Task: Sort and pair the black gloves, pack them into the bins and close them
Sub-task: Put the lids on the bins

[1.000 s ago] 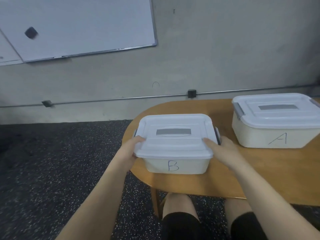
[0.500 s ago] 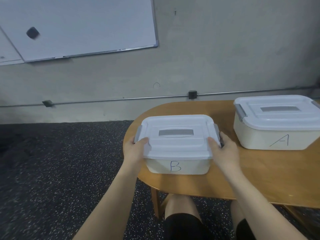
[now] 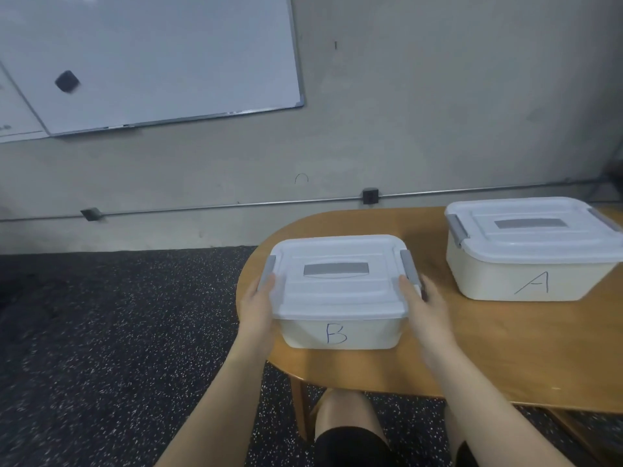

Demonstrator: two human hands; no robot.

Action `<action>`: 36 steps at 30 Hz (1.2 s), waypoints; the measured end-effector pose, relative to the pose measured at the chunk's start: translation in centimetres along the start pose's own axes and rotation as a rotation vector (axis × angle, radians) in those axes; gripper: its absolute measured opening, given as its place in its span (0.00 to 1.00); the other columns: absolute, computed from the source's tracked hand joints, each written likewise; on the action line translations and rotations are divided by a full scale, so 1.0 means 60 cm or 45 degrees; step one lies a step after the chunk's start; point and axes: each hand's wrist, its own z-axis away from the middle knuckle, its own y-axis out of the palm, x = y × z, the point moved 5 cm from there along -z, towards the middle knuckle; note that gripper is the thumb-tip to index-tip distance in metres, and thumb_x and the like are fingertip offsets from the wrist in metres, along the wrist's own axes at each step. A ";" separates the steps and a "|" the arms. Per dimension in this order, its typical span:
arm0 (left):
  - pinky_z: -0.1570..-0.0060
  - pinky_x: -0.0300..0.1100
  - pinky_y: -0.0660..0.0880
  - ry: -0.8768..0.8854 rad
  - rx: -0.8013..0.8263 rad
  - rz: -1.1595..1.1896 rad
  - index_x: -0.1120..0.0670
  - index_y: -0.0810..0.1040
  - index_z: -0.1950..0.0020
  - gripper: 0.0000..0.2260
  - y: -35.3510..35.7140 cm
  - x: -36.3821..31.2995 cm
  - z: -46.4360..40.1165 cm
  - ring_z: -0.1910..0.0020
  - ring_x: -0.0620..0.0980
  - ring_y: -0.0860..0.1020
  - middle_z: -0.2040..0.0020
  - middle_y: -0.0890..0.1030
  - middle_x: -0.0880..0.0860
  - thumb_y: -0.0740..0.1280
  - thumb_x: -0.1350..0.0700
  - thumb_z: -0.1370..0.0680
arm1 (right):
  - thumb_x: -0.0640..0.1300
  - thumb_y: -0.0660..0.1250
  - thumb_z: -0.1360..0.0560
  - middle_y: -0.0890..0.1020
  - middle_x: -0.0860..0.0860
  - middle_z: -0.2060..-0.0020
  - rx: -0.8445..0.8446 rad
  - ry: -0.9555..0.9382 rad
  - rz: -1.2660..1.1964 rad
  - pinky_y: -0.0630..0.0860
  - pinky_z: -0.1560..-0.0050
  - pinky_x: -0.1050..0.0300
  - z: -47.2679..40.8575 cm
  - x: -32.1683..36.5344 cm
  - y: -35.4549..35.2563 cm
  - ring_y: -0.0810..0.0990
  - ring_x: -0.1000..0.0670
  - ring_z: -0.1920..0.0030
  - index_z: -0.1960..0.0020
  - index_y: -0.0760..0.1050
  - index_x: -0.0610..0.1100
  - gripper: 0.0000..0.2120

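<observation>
Both hands are on bin B (image 3: 340, 332), centre of frame. Left hand (image 3: 258, 306) is wrapped round the bin's left end, thumb up on the lid (image 3: 337, 281) edge just below the grey left latch (image 3: 267, 273); rest of the fingers go round the side, hidden. Right hand (image 3: 423, 306) mirrors it on the right end, thumb on the lid near the grey right latch (image 3: 409, 269), fingers curled round the side & mostly out of sight. So both hands grip the bin w/ lid on; can't tell if the latches are fully snapped down.

Bin is white, translucent lid w/ grey recessed handle in the middle, "B" handwritten in blue on the front wall. It sits near the rounded left end of the wooden table (image 3: 505, 348).

Bin A (image 3: 526, 274), same type, lid on, "A" handwritten in dark ink on front, stands at frame right, apart from bin B, further back on the table. No gloves visible; bin walls are opaque.

Lower frame: person's forearms & bare knees, dark shorts. Speckled dark floor (image 3: 101, 332) at left. Upper left: whiteboard (image 3: 151, 55) on the wall w/ a small black block (image 3: 67, 81) stuck on it; writing at its far left edge too small to read.
</observation>
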 end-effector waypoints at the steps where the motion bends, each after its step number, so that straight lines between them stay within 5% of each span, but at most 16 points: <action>1: 0.36 0.56 0.77 -0.095 0.070 0.168 0.42 0.82 0.33 0.14 0.004 0.009 0.001 0.38 0.55 0.82 0.39 0.85 0.47 0.62 0.43 0.15 | 0.55 0.70 0.21 0.83 0.53 0.37 0.085 0.116 -0.165 0.76 0.42 0.54 0.003 -0.011 0.008 0.82 0.52 0.39 0.28 0.74 0.52 0.22; 3: 0.29 0.62 0.71 -0.182 0.082 0.342 0.49 0.81 0.30 0.22 0.007 0.013 0.007 0.33 0.61 0.79 0.34 0.82 0.57 0.58 0.39 0.16 | 0.57 0.71 0.22 0.86 0.57 0.43 0.231 0.161 -0.305 0.76 0.48 0.57 0.007 -0.011 0.013 0.85 0.56 0.45 0.33 0.76 0.56 0.19; 6: 0.29 0.64 0.71 -0.131 0.186 0.327 0.53 0.81 0.31 0.21 0.038 -0.017 0.004 0.33 0.63 0.79 0.32 0.81 0.61 0.61 0.42 0.16 | 0.54 0.68 0.20 0.86 0.56 0.43 0.280 0.108 -0.374 0.75 0.48 0.58 -0.006 0.018 -0.004 0.85 0.58 0.46 0.31 0.76 0.53 0.18; 11: 0.55 0.44 0.83 0.063 0.208 0.357 0.51 0.87 0.42 0.14 0.136 -0.116 0.019 0.46 0.51 0.86 0.42 0.86 0.54 0.64 0.46 0.15 | 0.53 0.63 0.17 0.86 0.51 0.41 0.149 -0.009 -0.562 0.77 0.38 0.50 -0.044 0.123 -0.067 0.84 0.52 0.40 0.32 0.77 0.51 0.16; 15: 0.34 0.50 0.77 0.031 0.334 0.418 0.54 0.78 0.29 0.22 0.249 -0.158 0.045 0.35 0.53 0.81 0.36 0.84 0.54 0.58 0.42 0.14 | 0.61 0.64 0.19 0.87 0.60 0.49 -0.014 -0.188 -0.487 0.74 0.48 0.59 -0.061 0.242 -0.164 0.85 0.61 0.50 0.37 0.79 0.55 0.16; 18: 0.29 0.53 0.73 0.020 0.508 0.406 0.55 0.77 0.28 0.23 0.351 -0.167 0.069 0.33 0.55 0.79 0.34 0.83 0.55 0.60 0.41 0.15 | 0.66 0.67 0.27 0.84 0.56 0.41 -0.177 -0.265 -0.352 0.73 0.36 0.51 -0.074 0.303 -0.252 0.81 0.53 0.40 0.33 0.77 0.56 0.27; 20: 0.32 0.53 0.75 -0.008 0.608 0.364 0.55 0.78 0.28 0.23 0.416 -0.159 0.081 0.34 0.54 0.80 0.35 0.83 0.55 0.60 0.42 0.15 | 0.64 0.69 0.28 0.83 0.53 0.39 -0.241 -0.292 -0.310 0.72 0.30 0.46 -0.089 0.321 -0.310 0.80 0.48 0.38 0.30 0.76 0.53 0.29; 25: 0.48 0.41 0.78 -0.016 0.728 0.118 0.51 0.82 0.36 0.21 0.536 -0.119 0.086 0.39 0.46 0.83 0.39 0.85 0.49 0.56 0.40 0.14 | 0.58 0.69 0.22 0.84 0.47 0.43 -0.328 -0.203 -0.331 0.76 0.36 0.45 -0.138 0.300 -0.433 0.83 0.44 0.42 0.33 0.78 0.49 0.22; 27: 0.43 0.44 0.77 -0.026 0.758 0.022 0.52 0.82 0.36 0.21 0.569 -0.099 0.085 0.40 0.46 0.83 0.39 0.86 0.50 0.57 0.40 0.14 | 0.59 0.70 0.25 0.85 0.46 0.43 -0.328 -0.145 -0.360 0.76 0.34 0.40 -0.159 0.279 -0.468 0.83 0.42 0.41 0.35 0.78 0.49 0.23; 33: 0.56 0.37 0.79 0.031 0.706 -0.138 0.49 0.81 0.38 0.19 0.637 -0.066 0.055 0.49 0.39 0.85 0.47 0.87 0.43 0.57 0.39 0.15 | 0.66 0.69 0.39 0.88 0.55 0.52 -0.304 -0.152 -0.358 0.78 0.39 0.46 -0.213 0.236 -0.525 0.85 0.48 0.44 0.46 0.81 0.53 0.27; 36: 0.59 0.37 0.81 0.025 0.677 -0.184 0.49 0.80 0.35 0.18 0.662 -0.066 0.040 0.50 0.41 0.85 0.46 0.87 0.45 0.58 0.41 0.15 | 0.67 0.69 0.35 0.86 0.52 0.44 -0.263 -0.111 -0.329 0.79 0.41 0.46 -0.250 0.239 -0.534 0.84 0.48 0.43 0.35 0.78 0.53 0.32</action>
